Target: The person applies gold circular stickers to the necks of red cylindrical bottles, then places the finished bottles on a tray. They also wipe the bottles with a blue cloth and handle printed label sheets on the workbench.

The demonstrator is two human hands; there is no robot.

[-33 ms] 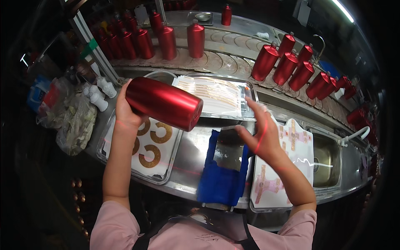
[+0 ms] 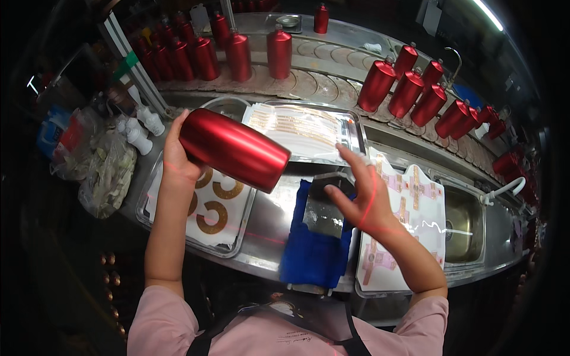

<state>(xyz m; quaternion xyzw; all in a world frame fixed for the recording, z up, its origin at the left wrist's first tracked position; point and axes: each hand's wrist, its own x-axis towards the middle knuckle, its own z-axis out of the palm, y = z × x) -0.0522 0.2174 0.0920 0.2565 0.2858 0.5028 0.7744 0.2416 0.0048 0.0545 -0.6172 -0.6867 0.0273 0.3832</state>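
Lit from a strip lamp [image 2: 488, 15] at upper right. Dark, bent at the rim. Glare on the red bottle [image 2: 234, 148]; slightly soft.

You stand at a steel workbench [image 2: 267, 234] that curves across the view. At two o'clock a small steel sink [image 2: 463, 222] is set into it, a white tap [image 2: 504, 190] beside it. A conveyor with curved plates [image 2: 314, 77] runs along twelve o'clock. A strip light [image 2: 488, 15] glows at one o'clock. The surroundings lie in darkness.
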